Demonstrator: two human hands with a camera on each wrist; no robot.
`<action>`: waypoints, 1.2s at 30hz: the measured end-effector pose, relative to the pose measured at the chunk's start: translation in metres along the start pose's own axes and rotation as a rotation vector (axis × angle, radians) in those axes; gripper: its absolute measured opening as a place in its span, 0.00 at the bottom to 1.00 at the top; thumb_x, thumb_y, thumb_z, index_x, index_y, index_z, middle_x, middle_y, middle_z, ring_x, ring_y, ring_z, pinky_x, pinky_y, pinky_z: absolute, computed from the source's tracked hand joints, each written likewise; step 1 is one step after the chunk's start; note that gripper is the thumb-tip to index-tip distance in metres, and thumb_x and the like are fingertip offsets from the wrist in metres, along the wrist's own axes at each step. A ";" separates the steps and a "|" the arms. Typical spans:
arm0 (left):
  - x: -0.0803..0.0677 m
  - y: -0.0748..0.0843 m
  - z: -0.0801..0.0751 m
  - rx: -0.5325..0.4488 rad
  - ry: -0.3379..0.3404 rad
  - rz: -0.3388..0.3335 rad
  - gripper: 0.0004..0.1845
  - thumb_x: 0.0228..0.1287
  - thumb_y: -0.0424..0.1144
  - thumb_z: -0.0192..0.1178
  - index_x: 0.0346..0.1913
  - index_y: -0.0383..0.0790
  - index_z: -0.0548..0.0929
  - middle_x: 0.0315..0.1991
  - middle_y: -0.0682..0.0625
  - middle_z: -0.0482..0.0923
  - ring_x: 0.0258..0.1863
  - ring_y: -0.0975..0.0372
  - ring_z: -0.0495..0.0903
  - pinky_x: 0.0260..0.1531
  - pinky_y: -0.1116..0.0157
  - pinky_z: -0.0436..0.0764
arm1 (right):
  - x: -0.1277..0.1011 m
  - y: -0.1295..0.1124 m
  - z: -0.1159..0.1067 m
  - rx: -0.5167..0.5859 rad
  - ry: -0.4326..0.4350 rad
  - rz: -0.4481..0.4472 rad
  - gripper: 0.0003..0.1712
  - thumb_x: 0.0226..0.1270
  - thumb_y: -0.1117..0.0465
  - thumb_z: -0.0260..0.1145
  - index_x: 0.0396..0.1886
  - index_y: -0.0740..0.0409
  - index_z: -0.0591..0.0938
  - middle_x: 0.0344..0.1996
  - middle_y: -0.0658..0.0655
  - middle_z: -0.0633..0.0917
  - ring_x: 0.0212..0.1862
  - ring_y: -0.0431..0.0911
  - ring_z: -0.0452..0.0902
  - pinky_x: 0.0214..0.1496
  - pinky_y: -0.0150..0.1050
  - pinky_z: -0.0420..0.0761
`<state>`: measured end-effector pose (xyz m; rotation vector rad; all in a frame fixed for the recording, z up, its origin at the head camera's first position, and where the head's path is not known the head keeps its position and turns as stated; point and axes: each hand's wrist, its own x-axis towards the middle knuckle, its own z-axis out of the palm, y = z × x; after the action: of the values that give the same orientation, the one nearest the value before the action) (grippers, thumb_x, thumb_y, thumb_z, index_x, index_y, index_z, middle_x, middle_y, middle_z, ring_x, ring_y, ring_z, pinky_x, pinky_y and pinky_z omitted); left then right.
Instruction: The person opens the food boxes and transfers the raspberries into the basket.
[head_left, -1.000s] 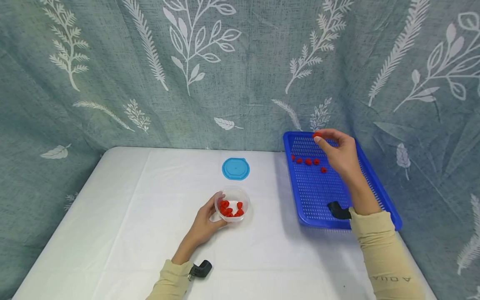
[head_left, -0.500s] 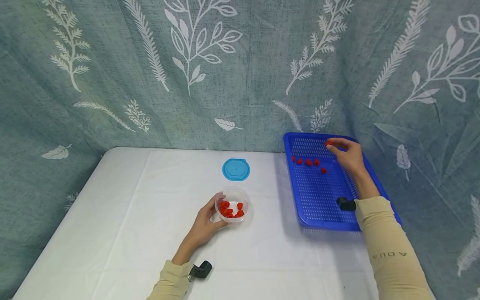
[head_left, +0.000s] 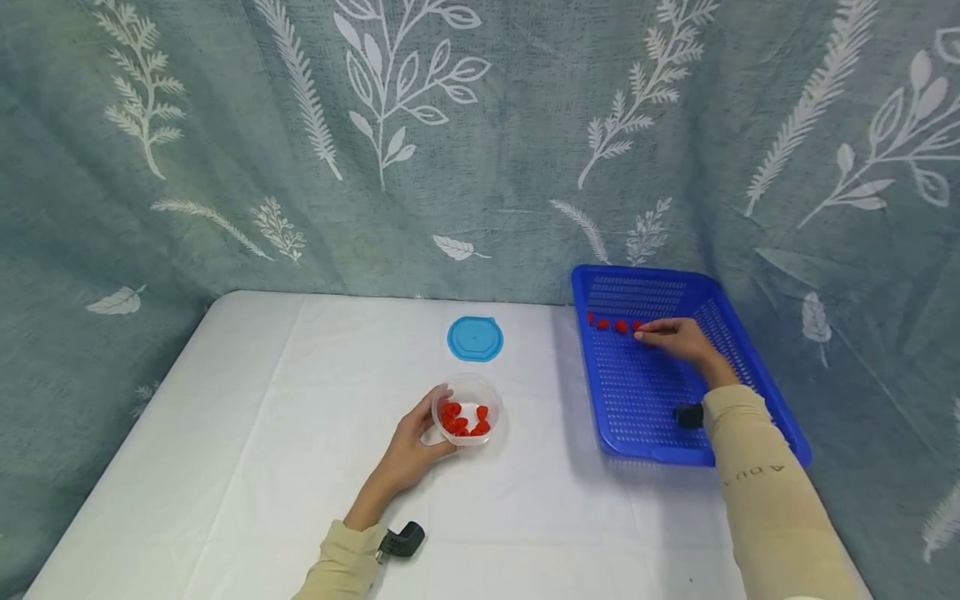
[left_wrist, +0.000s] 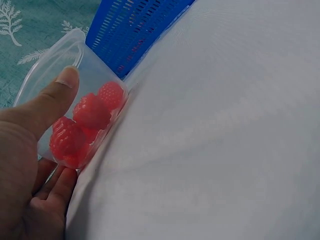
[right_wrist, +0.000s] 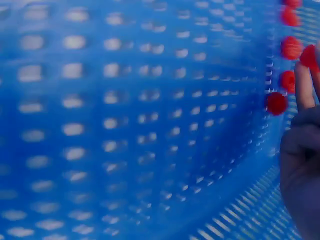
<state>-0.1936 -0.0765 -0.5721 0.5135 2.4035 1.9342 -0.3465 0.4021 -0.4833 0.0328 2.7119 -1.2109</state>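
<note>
My left hand [head_left: 411, 446] grips the side of a clear plastic container [head_left: 486, 387], thumb and fingers on its wall. Several red raspberries [left_wrist: 91, 111] lie inside it. My right hand [head_left: 684, 340] is low inside the blue basket [head_left: 600, 417], pinching a raspberry [right_wrist: 310, 57] between its fingertips. Close to those fingers, several more raspberries [right_wrist: 290, 48] form a row on the basket floor; one raspberry [right_wrist: 276, 103] sits a little out of line. The hand hides part of this row in the head view.
A blue lid [head_left: 476, 339] lies on the white tablecloth [head_left: 187, 433], behind the container. Behind the table hangs a green leaf-patterned cloth [head_left: 510, 142]. The basket's raised rim [head_left: 757, 358] surrounds my right hand at the table's right side.
My right hand, holding the raspberry, has come down from the basket's back edge toward the row, first drifting right and then left. My left hand and the container stay put.
</note>
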 end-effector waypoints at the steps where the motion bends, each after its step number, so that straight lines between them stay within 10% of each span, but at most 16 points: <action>1: 0.000 0.000 0.000 0.003 -0.006 -0.007 0.47 0.56 0.30 0.74 0.78 0.42 0.62 0.73 0.42 0.70 0.74 0.49 0.66 0.73 0.51 0.68 | 0.000 0.004 0.001 -0.013 -0.012 0.004 0.29 0.68 0.51 0.72 0.57 0.71 0.83 0.40 0.46 0.90 0.39 0.27 0.77 0.52 0.32 0.75; 13: 0.000 0.003 0.001 -0.006 -0.012 -0.003 0.48 0.56 0.28 0.73 0.78 0.41 0.62 0.73 0.43 0.70 0.75 0.50 0.65 0.73 0.54 0.68 | 0.000 0.002 0.008 -0.088 -0.042 -0.054 0.22 0.64 0.60 0.75 0.49 0.75 0.85 0.36 0.54 0.90 0.37 0.31 0.78 0.40 0.23 0.75; 20: 0.001 0.002 -0.001 0.000 -0.011 -0.008 0.48 0.56 0.29 0.74 0.78 0.42 0.63 0.72 0.43 0.71 0.75 0.51 0.66 0.73 0.55 0.68 | 0.000 -0.015 0.012 -0.227 -0.038 -0.084 0.24 0.62 0.59 0.77 0.49 0.75 0.85 0.42 0.66 0.89 0.44 0.50 0.83 0.46 0.37 0.81; 36: 0.001 0.000 -0.001 -0.004 0.000 -0.051 0.48 0.55 0.28 0.74 0.79 0.46 0.63 0.73 0.45 0.70 0.76 0.53 0.65 0.74 0.56 0.67 | -0.047 -0.141 -0.003 -0.164 0.010 -0.184 0.28 0.72 0.53 0.67 0.63 0.67 0.79 0.57 0.70 0.83 0.61 0.61 0.78 0.61 0.53 0.78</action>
<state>-0.1947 -0.0767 -0.5716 0.4475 2.3877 1.9187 -0.3135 0.3118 -0.3694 -0.2370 2.8649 -1.0291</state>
